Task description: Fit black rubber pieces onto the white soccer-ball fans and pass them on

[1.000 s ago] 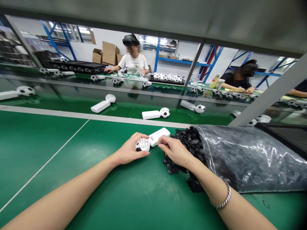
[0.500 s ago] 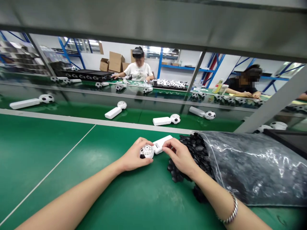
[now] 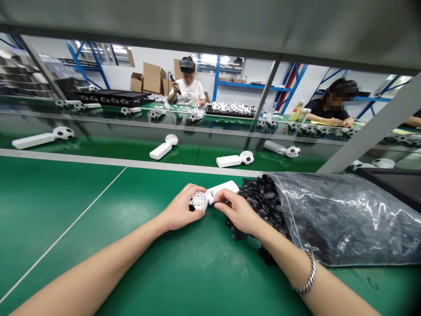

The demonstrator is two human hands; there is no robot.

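My left hand [image 3: 182, 208] is wrapped round the ball-shaped head of a white handheld item [image 3: 198, 201], whose handle points up and to the right over the green table. The ball has an open white lattice and a black patch at its lower left. My right hand [image 3: 237, 211] is pinched on a small black piece [image 3: 214, 203] beside the joint of ball and handle. Right of it, a heap of black pieces [image 3: 263, 197] spills from a clear plastic bag [image 3: 348, 219].
Beyond the table's pale edge [image 3: 98, 160], several white items with football-like heads [image 3: 246, 157] lie on a green strip. A slanted metal post [image 3: 368, 127] stands at the right. Across from me sit a person in white [image 3: 190, 92] and another in black [image 3: 332, 112].
My right hand has moved left, closer to the ball, and a black piece now shows at its fingertips. The items on the strip shifted slightly right. The person in white has raised a dark tool.
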